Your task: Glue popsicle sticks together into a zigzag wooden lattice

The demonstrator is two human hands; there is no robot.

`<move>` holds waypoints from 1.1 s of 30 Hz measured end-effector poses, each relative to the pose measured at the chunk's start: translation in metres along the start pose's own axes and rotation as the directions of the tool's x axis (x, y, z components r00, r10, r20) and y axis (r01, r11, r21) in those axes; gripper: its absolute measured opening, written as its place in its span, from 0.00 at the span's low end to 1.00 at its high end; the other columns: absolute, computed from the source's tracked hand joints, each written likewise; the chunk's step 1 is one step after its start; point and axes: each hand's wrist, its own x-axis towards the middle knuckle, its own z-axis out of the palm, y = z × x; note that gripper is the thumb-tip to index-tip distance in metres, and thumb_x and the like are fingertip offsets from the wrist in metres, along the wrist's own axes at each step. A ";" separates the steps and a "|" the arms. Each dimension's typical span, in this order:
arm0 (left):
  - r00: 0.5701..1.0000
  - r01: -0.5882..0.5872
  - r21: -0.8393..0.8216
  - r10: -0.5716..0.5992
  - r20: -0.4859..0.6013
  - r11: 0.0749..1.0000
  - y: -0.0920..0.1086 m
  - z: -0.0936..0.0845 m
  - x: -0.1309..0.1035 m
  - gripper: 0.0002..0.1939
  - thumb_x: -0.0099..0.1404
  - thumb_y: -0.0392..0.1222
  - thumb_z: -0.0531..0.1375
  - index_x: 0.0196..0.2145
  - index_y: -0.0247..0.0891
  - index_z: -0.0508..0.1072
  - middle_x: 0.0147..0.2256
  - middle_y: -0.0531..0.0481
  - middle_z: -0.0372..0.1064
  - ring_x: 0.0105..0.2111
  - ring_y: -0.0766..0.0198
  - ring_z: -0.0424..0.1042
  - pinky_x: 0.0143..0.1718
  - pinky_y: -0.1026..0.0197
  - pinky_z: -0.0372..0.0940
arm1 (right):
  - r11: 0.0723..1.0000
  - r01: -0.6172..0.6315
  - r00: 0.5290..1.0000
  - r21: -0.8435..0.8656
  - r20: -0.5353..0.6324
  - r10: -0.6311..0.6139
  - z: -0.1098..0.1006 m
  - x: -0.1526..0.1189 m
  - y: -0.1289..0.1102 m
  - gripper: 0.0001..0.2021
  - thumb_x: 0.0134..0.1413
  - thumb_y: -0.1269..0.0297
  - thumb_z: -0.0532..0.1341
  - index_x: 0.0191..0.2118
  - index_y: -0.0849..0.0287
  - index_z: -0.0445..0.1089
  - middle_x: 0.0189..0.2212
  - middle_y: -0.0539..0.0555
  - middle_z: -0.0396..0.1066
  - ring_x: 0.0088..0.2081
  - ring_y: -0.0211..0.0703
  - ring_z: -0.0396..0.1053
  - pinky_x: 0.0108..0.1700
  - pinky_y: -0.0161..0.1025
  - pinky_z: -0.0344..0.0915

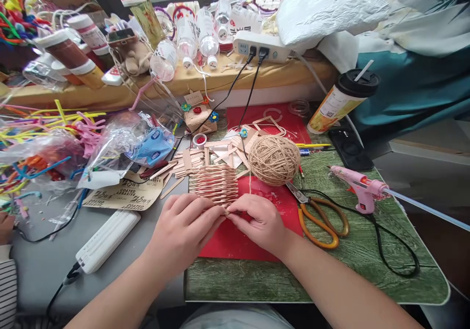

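My left hand (189, 221) and my right hand (259, 221) meet at the fingertips, both closed in a pinch. Something small and tan shows between the fingertips, too small to name. They are at the near edge of a woven-looking stack of wooden craft sticks (215, 184), and the left fingers hide part of that edge. Behind my right hand lies a ball of jute twine (274, 160), with one strand hanging down toward that hand. A red sheet (238, 250) lies under the hands. Scissors with orange handles (319, 221) rest beside my right wrist.
A pink glue gun (362, 187) with a cord stands at the right, near a phone (350, 148) and a lidded cup (343, 101). Sandpaper (125, 192) and a white power strip (107, 241) lie left. Loose craft sticks (187, 162) are behind. A striped sleeve (8, 287) shows far left.
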 end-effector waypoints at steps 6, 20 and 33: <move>0.994 -0.001 0.021 -0.001 0.105 1.000 0.007 -0.008 0.003 0.07 0.78 0.37 0.63 0.51 0.42 0.77 0.45 0.50 0.83 0.42 0.57 0.76 0.44 0.51 0.60 | 1.000 0.000 0.999 -0.017 0.046 0.001 -0.001 0.002 -0.002 0.02 0.71 0.66 0.68 0.44 0.53 0.79 0.35 0.53 0.83 0.35 0.43 0.79 0.40 0.41 0.75; 0.992 0.086 0.002 -0.086 0.093 0.996 0.003 -0.010 -0.001 0.04 0.75 0.36 0.65 0.45 0.43 0.76 0.41 0.52 0.81 0.41 0.58 0.75 0.44 0.53 0.63 | 0.973 0.128 0.989 -0.192 0.095 -0.111 -0.009 -0.004 0.006 0.05 0.72 0.66 0.65 0.50 0.53 0.76 0.36 0.54 0.83 0.36 0.47 0.77 0.40 0.46 0.71; 0.993 0.118 0.011 -0.118 -0.030 0.993 -0.009 0.008 -0.024 0.11 0.70 0.33 0.68 0.47 0.43 0.73 0.41 0.50 0.82 0.42 0.55 0.76 0.46 0.52 0.64 | 0.969 0.126 0.990 -0.214 0.094 -0.108 -0.013 -0.005 0.009 0.05 0.70 0.69 0.66 0.47 0.52 0.77 0.38 0.54 0.82 0.38 0.47 0.75 0.42 0.48 0.68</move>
